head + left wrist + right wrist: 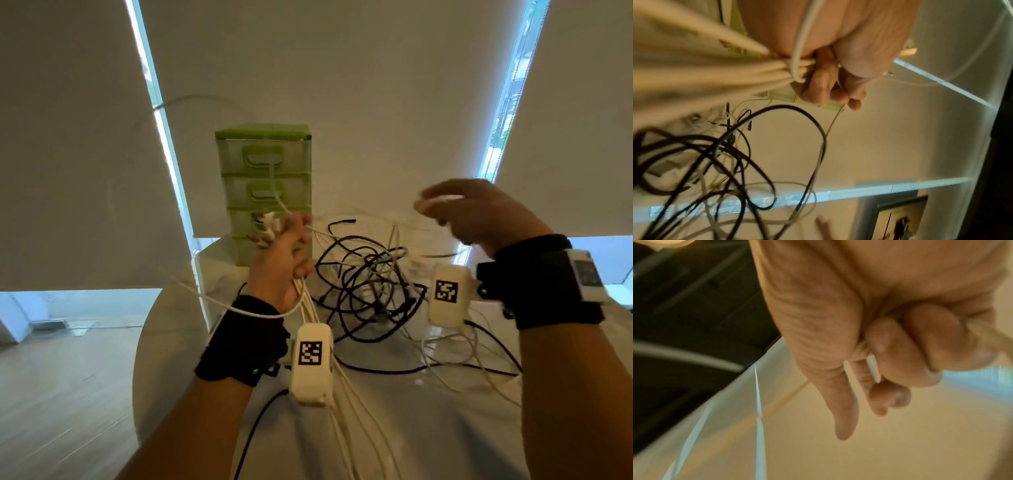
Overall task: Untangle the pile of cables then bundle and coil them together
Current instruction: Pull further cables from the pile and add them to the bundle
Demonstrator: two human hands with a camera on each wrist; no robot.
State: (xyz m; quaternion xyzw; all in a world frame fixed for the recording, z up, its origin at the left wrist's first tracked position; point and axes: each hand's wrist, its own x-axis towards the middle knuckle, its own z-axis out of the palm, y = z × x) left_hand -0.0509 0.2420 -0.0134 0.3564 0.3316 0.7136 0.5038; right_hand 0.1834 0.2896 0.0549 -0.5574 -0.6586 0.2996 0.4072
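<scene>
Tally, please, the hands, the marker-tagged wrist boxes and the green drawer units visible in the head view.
Hands: 2, left hand gripping white cables, right hand pinching a white cable
Marker-tagged wrist boxes: 2, left box, right box
Green drawer unit: 1
Total: 5

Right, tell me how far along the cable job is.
Done: the left hand grips a gathered bunch of white cables, one strand looped around it. In hand: the right hand pinches a white cable end, raised above the table. Left: the black cables still lie tangled with white ones, and nothing is coiled yet.
</scene>
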